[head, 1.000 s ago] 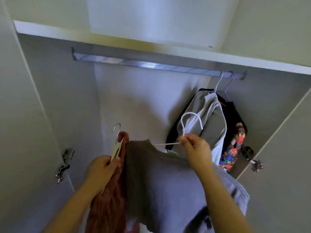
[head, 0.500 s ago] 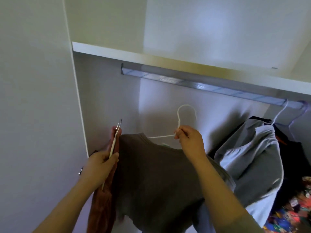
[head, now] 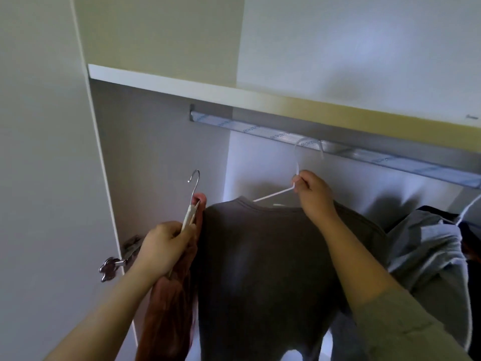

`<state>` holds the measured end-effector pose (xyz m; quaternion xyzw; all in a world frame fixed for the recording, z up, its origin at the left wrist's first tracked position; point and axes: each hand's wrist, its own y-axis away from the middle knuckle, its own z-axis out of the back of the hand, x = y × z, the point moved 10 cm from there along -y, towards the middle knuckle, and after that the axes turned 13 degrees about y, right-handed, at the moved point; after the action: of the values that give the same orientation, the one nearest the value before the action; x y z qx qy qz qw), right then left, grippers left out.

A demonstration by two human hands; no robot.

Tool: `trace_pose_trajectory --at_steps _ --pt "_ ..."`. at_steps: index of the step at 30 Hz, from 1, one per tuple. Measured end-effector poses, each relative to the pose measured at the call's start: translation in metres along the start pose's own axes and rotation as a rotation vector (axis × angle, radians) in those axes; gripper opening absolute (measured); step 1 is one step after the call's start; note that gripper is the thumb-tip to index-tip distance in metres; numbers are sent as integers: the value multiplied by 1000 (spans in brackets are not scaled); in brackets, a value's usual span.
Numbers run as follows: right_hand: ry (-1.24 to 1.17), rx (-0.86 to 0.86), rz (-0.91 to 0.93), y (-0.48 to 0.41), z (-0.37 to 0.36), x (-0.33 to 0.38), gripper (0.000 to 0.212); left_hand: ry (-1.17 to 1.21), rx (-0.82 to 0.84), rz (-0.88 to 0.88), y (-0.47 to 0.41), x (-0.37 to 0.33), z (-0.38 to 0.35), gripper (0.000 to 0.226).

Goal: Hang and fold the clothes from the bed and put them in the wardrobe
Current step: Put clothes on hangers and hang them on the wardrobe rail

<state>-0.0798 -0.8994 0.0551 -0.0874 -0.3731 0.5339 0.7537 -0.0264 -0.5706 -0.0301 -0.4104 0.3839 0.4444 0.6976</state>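
Observation:
My right hand [head: 311, 192] pinches the neck of a white hanger [head: 299, 162] that carries a dark grey T-shirt [head: 263, 272]. Its hook reaches up to the metal wardrobe rail [head: 364, 157]; I cannot tell whether it rests on the rail. My left hand [head: 166, 246] grips a pale hanger with a metal hook [head: 194, 194], and a rust-orange garment [head: 169, 308] hangs from it, left of the T-shirt and below the rail.
A white shelf [head: 234, 95] runs above the rail. The open wardrobe door [head: 46, 178] stands at the left with a metal hinge [head: 114, 261]. A light grey garment [head: 429, 246] hangs on a white hanger at the right, with dark clothes behind it.
The view has tilted up and left. My right hand has raised the white hanger so its hook now reaches the rail. My left hand keeps the orange garment's hanger below.

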Motion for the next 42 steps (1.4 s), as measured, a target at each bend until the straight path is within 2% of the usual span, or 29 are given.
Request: trace_pose_trajectory --at_steps 6,14,27,34,42 --pt "-24 -8 60 -28 4 -8 23 -1 -57 8 0 -8 -13 46" --pt "-109 35 -1 -62 -6 -36 25 11 -87 -3 -4 -25 -24 46" --pt "-204 19 72 -90 -26 -16 32 32 -167 -11 -14 -26 -15 45" --pt "-226 117 41 -91 -43 -37 36 34 -154 7 -12 -23 -22 44" --pt "-155 45 26 -76 -45 -36 23 43 -156 23 -10 -20 -23 43"
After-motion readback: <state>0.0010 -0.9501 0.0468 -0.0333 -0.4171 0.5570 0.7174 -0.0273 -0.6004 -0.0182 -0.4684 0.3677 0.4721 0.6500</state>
